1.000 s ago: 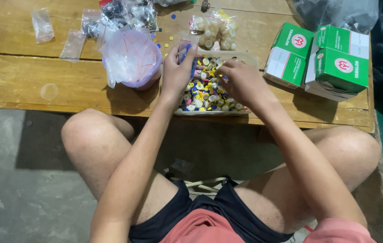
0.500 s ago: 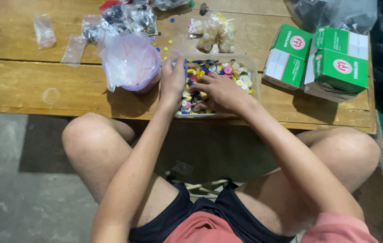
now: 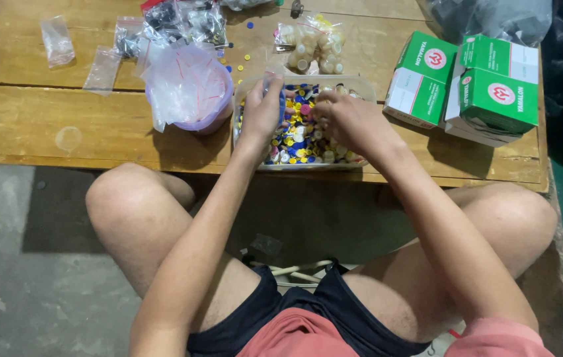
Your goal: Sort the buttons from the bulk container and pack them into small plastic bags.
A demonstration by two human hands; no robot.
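My left hand (image 3: 263, 112) and right hand (image 3: 349, 119) both reach forward, close together, fingers curled downward.

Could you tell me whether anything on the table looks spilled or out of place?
Yes: a few loose caps lie scattered on the table behind the tray, outside it, while both hands work in the tray.

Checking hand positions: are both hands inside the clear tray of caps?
Yes, the left hand and right hand both rest in the clear tray of coloured caps.
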